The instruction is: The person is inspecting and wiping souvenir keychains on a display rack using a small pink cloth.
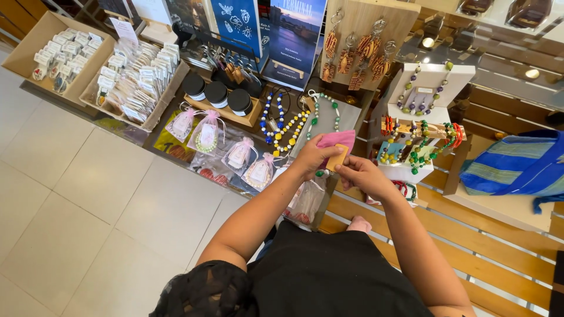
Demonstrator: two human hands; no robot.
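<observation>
Left hand [310, 157] closed on pink pouch [339, 140]. Right hand [359, 174] pinching tan card [337, 158] at lower end. Card touching pouch lower edge, between both hands; long axis tilted up-right, toward pouch. Left hand nearer pouch. Bead necklaces [282, 126] just left of pouch.

A craft shop: bead necklaces [281, 124], earrings [358, 56] on a board and boxes of tagged trinkets [132, 82] fill the bench [352, 117].

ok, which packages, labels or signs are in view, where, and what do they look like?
Blue sign: upright at top centre, rectangular, on a wooden stand.
Cardboard box: top left, tan, full of small white packets.
Gauze bags: centre, sheer with pink ribbons.
Tan tag: small rectangle held between left hand and right hand.
</observation>
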